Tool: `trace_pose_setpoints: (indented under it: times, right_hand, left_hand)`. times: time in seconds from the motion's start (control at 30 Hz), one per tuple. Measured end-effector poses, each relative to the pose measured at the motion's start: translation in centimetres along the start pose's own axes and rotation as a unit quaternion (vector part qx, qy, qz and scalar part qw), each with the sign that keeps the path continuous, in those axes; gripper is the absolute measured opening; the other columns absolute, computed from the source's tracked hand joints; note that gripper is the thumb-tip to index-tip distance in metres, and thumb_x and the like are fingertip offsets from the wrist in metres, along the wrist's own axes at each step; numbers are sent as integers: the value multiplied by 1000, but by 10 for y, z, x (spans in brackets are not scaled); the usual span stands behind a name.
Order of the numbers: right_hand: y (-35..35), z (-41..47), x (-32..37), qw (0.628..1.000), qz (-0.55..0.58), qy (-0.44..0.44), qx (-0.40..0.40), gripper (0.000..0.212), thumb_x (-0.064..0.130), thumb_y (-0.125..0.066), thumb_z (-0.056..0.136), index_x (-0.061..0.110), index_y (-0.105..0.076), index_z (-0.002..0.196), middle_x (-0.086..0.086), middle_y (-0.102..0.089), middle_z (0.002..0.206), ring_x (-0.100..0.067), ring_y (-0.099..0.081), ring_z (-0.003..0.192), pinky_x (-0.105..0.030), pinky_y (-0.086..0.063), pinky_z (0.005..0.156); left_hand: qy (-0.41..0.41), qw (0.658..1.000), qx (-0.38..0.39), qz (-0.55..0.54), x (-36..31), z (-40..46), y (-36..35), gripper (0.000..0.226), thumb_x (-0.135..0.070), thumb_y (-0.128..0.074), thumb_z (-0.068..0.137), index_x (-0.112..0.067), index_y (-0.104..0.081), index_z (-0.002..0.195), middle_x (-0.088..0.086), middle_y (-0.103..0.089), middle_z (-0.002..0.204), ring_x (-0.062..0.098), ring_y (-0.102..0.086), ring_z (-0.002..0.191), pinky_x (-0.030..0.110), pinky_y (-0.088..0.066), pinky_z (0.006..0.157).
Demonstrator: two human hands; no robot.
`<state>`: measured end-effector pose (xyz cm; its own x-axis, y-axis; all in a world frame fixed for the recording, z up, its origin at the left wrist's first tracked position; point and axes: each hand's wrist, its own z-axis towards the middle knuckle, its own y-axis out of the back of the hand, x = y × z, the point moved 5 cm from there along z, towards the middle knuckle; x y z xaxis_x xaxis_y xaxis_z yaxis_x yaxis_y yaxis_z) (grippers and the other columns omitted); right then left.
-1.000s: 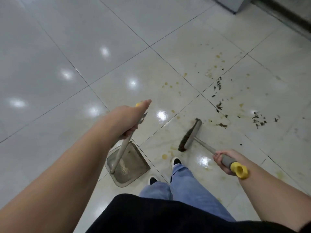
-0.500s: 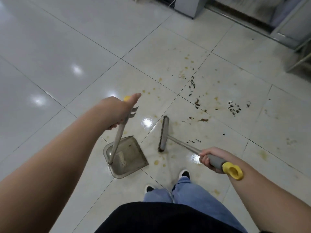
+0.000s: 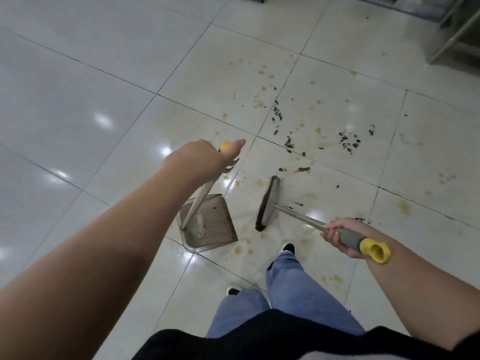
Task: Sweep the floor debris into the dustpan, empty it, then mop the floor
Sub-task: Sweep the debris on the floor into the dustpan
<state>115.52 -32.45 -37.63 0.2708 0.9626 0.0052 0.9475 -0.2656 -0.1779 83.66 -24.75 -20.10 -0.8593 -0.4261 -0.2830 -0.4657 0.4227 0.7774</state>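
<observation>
fingers (image 3: 333, 231) of the right hand (image 3: 342, 236): curled round the grey grip of the broom handle (image 3: 301, 218), just short of its yellow end cap (image 3: 375, 252); firm hold.
left hand (image 3: 202, 159): wrapped about the top of the dustpan handle (image 3: 198, 203); thumb stretched forward along it, the other fingers hidden beneath; a yellow tip (image 3: 224, 146) peeks out by the thumb; grey comb teeth (image 3: 232, 165) jut out just below the hand.
broom head (image 3: 267, 203): forward and left of the right hand, at the far end of the metal shaft; dark bristles down on the floor (image 3: 104, 74), facing the pan.
dustpan (image 3: 207, 224): below the left hand; grey, resting on the tiles, open mouth turned toward the broom head; near it but apart; a pale smear inside.
debris (image 3: 348, 141): dark flecks scattered beyond the broom head, well ahead of both hands, in several small clusters; a few bits lie close beside the right hand.
stains (image 3: 239, 250): yellowish-brown drops and smears across the tiles, between pan and broom and further out.
shoes (image 3: 288, 247): dark toes with white edge, below blue jeans (image 3: 291, 287), nearer than both hands.
metal frame (image 3: 454, 29): far right corner, well away.
</observation>
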Motion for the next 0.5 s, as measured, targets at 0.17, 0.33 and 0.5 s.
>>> trace_pose_setpoints:
  times: [0.17,0.33,0.5]
  right_hand:
    - [63,-14,28,998,50,2,-26,23,16,-47,96,-3,-52,85,-6,-52,46,-9,-50,29,-13,-42,28]
    - [94,-24,44,998,40,18,-49,16,6,-42,96,0,-45,82,-9,-48,43,-10,-44,24,-12,-39,27]
    - [87,-43,60,998,17,54,-13,26,-7,-34,95,13,-49,101,-9,-39,63,-10,-43,26,-12,-38,28]
  left_hand:
    - [35,998,0,46,-42,40,2,91,-95,-9,41,-18,-54,24,-3,-42,22,20,-54,40,25,-38,49]
    - [74,993,1,94,-74,92,-15,97,-100,-1,26,-19,-53,22,3,-47,25,17,-49,22,27,-41,47]
    - [142,983,72,95,-100,129,-45,104,-98,8,-2,-15,-50,19,6,-46,25,32,-42,16,30,-41,51]
